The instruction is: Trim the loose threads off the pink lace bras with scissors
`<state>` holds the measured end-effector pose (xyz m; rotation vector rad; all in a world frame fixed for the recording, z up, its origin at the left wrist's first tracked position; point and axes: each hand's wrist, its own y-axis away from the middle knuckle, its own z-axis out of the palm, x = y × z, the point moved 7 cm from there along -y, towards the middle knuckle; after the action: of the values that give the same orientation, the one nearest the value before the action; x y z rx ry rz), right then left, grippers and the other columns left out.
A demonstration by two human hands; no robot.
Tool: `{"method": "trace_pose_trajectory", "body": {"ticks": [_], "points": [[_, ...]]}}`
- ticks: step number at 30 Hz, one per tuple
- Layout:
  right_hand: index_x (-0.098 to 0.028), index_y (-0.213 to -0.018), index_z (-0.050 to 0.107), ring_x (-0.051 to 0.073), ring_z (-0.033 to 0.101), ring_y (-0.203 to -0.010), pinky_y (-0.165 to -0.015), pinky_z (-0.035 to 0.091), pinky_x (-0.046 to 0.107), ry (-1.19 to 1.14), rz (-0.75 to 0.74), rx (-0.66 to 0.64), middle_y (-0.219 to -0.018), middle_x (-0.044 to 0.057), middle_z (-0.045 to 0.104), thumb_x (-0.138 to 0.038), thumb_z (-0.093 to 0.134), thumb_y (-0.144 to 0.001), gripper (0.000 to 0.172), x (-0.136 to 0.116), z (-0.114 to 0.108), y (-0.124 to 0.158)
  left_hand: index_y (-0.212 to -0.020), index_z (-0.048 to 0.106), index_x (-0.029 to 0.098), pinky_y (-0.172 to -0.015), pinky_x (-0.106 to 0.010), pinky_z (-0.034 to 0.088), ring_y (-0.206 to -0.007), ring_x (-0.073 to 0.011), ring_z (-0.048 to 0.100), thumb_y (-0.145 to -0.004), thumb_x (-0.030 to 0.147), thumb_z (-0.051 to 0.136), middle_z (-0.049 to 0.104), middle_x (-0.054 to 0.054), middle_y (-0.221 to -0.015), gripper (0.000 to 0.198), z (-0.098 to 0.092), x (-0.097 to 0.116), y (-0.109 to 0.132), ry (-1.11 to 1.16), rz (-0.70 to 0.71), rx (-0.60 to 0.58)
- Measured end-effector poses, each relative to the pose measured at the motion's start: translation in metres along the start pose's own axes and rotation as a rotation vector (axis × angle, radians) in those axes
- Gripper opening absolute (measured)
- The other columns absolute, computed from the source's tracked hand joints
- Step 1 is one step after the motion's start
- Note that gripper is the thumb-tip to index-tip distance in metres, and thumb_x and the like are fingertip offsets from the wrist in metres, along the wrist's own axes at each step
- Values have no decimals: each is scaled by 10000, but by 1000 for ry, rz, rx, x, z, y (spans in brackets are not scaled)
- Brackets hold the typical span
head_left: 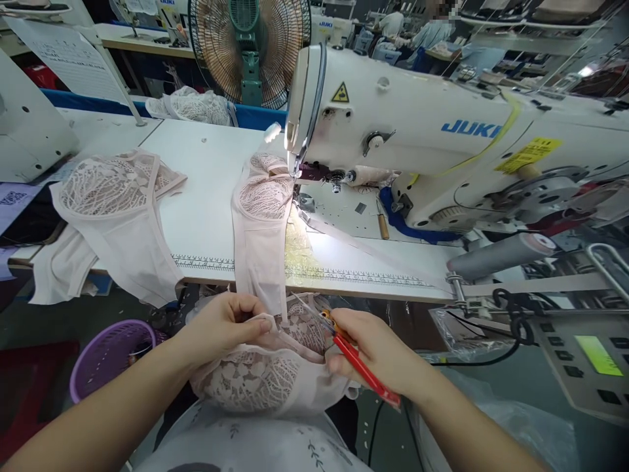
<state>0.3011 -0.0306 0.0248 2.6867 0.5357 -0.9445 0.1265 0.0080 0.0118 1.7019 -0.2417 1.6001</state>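
Observation:
In my lap lies a pale pink lace bra (255, 380), one lace cup facing up. My left hand (230, 321) pinches a light fabric edge of it between thumb and fingers. My right hand (373, 347) is closed around red-handled scissors (361, 367), with their metal blades pointing up and left over the lace; an orange part shows by the fingers. Against the bra my right fingertips also rest. Another bra piece (260, 249) runs from under the sewing machine's needle area down over the table edge toward my left hand. Whether the two pieces are joined is hidden.
The white sewing machine (393, 111) stands on the table (206, 151), a ruler strip (363, 275) along its front edge. More bra pieces (113, 196) hang over the edge at left. A purple basket (111, 360), a fan (250, 52) and a control panel (584, 360) surround me.

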Motion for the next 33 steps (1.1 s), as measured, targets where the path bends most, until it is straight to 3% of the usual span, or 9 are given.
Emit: {"method": "trace_pose_trajectory", "body": {"ticks": [3, 7, 11, 14, 17, 22, 25, 29, 33], "points": [[-208, -667, 408, 115, 379, -538, -483, 314, 229, -130, -26, 118, -654, -16, 466, -544, 647, -694, 414, -13, 1, 0, -673, 595, 154, -536, -221, 391, -540, -108, 511, -736, 313, 675, 576, 21, -579, 189, -4, -3, -1, 42, -17, 73], [-197, -855, 546, 121, 422, -530, -475, 360, 228, -355, 13, 154, -670, -6, 532, -387, 645, -708, 260, -33, 24, -12, -820, 573, 163, -519, -197, 389, -555, -92, 514, -725, 310, 706, 564, 35, -644, 220, -8, -7, 0, 98, 57, 161], [-212, -659, 404, 104, 356, -508, -430, 302, 208, -455, 59, 196, -588, -35, 436, -281, 582, -677, 191, -40, 40, -25, -989, 546, 198, -552, -210, 420, -605, -103, 528, -779, 299, 663, 546, 41, -682, 261, -13, -5, 6, 117, 187, 205], [-220, -658, 351, 93, 324, -504, -440, 304, 210, -587, 130, 162, -602, -45, 395, -302, 571, -678, 236, -36, 46, -29, -933, 604, 190, -711, -258, 460, -781, -142, 578, -826, 273, 600, 603, -15, -821, 135, -24, 3, 15, 23, 315, 278], [-222, -674, 347, 89, 330, -505, -461, 318, 225, -696, 183, 138, -659, -29, 449, -353, 587, -702, 274, -32, 47, -28, -857, 653, 163, -834, -309, 447, -926, -192, 576, -839, 272, 565, 608, -73, -973, 141, -23, 9, 19, -53, 385, 204], [-221, -693, 341, 111, 369, -550, -500, 336, 247, -718, 189, 137, -696, -4, 481, -407, 605, -716, 324, -31, 48, -28, -812, 676, 153, -648, -260, 436, -712, -143, 547, -771, 252, 636, 561, -31, -825, 115, -12, 0, 15, -104, 296, 130], [-216, -727, 380, 127, 404, -586, -525, 356, 249, -583, 121, 63, -718, -2, 476, -411, 599, -736, 294, -31, 40, -27, -756, 673, 150, -615, -252, 420, -667, -130, 525, -789, 277, 615, 537, -12, -765, 144, -7, -5, 12, -76, 278, 149], [-217, -685, 350, 130, 360, -587, -522, 300, 238, -120, 3, -92, -685, -21, 424, -439, 654, -707, 377, -24, 15, -22, -699, 636, 144, -576, -245, 397, -624, -116, 492, -778, 242, 611, 521, -5, -752, 129, -5, -3, 12, -85, 294, 150], [-217, -640, 283, 123, 331, -555, -509, 243, 229, 153, -10, -206, -633, -30, 397, -489, 612, -749, 440, -14, -5, -13, -601, 596, 137, -554, -239, 386, -607, -108, 494, -776, 217, 584, 505, -7, -753, 193, -3, 6, 13, -182, 297, 112]]}}
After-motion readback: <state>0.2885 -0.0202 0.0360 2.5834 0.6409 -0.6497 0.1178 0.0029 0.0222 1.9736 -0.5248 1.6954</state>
